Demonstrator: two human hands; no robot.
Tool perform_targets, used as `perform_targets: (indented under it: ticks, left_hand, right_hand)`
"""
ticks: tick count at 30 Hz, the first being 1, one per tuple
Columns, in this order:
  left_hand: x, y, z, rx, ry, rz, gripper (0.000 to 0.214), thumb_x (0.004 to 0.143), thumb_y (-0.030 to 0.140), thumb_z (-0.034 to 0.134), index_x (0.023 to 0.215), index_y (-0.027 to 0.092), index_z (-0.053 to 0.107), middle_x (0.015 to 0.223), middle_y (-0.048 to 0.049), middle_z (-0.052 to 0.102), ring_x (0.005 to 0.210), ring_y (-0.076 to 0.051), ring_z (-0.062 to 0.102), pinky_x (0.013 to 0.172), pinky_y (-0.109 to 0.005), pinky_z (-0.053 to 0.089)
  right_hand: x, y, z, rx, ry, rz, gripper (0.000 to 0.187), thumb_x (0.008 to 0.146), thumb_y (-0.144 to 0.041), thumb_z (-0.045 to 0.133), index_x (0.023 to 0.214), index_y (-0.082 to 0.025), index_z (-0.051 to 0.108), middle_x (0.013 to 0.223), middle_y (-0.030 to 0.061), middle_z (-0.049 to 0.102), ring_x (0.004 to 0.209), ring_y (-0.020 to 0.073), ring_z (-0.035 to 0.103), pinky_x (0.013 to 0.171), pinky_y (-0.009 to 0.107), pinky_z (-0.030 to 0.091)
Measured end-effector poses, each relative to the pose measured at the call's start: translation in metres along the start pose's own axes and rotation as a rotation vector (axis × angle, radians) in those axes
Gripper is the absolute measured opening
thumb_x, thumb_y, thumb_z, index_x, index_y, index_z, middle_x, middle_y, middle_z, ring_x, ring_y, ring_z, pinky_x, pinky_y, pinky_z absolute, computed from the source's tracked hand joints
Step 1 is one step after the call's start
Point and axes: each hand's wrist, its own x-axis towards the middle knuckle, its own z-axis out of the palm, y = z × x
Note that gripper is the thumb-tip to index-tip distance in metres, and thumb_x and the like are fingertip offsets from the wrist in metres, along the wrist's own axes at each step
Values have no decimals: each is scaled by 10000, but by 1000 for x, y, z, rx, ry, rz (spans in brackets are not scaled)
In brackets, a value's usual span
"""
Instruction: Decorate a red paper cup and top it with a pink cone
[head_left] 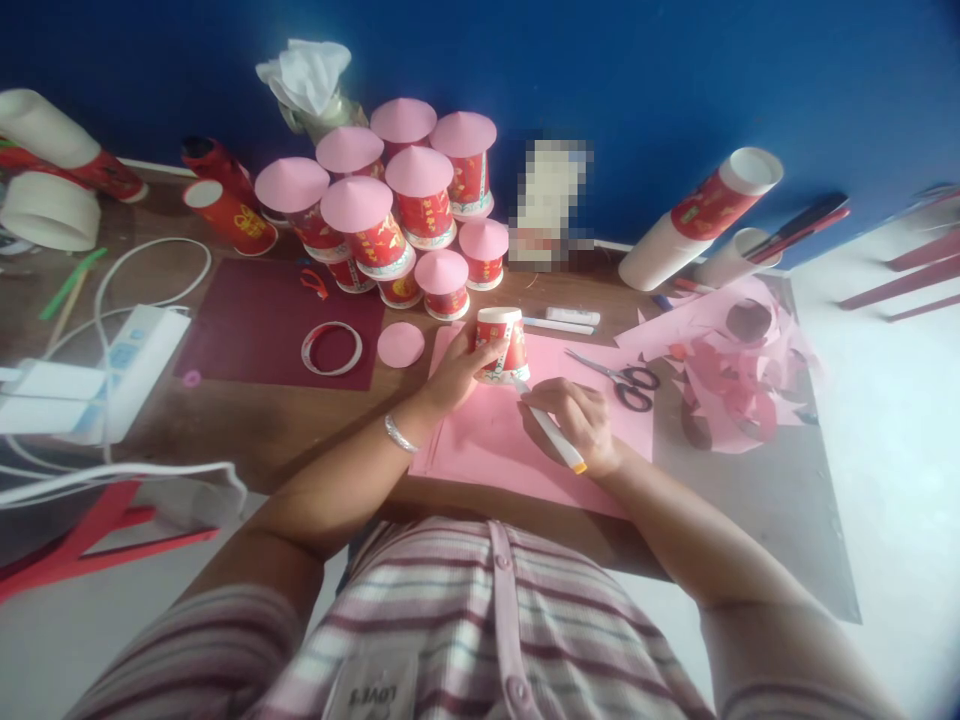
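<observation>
My left hand is closed round a red patterned paper cup, turned with its wider rim down, above the pink paper sheets. In my right hand is a slim white pen-shaped tool with a yellow end. Its tip points at the cup's lower edge; whether they touch I cannot tell. Scissors with dark handles lie on the pink paper, right of the cup. Behind the cup rest a white tube and a white pen. A pink paper disc lies to the left.
Several red cups with pink cone tops stand at the back. Pink paper scraps lie at right, near stacked cups. At left are a maroon sheet, a tape-like ring, and a power strip with cables.
</observation>
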Motion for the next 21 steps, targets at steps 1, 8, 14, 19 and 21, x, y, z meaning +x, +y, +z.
perform_targets:
  ticks: [1,8,14,19,21]
  left_hand:
    - [0,-1,-1,6,3,3,280,881,346,751,1095,196,650,937,-20,646,853,-151,633,789,-286,519]
    - [1,-2,-3,64,4,-6,321,871,379,750,1113,198,641,968,-36,665,875,-173,638,805,-307,511]
    - [1,-3,-2,35,6,-31,311,871,381,756,1085,197,627,942,-21,645,828,-149,618,781,-294,505]
    - [0,-2,-2,39,7,-23,334,866,381,761,1112,199,627,973,-33,645,885,-167,624,808,-301,504]
    - [0,-2,-1,43,9,-32,338,861,395,763,1097,196,625,957,-33,642,872,-168,618,794,-299,499]
  right_hand:
    - [-1,0,0,-4,-4,1,204,894,-75,657,1046,-185,578,773,21,657,638,138,658,535,243,530]
    - [-3,2,1,-22,-8,4,215,879,-76,669,1044,-186,587,785,27,677,647,148,673,564,249,551]
    - [-6,2,2,-22,-34,15,205,901,-102,655,1066,-203,587,802,21,682,650,144,672,578,253,560]
    - [-6,2,2,-21,-36,9,203,903,-93,656,1058,-200,579,792,23,672,652,139,660,573,247,549]
    - [-6,2,2,-18,-40,5,207,899,-90,654,1059,-199,581,793,21,671,647,140,657,571,249,546]
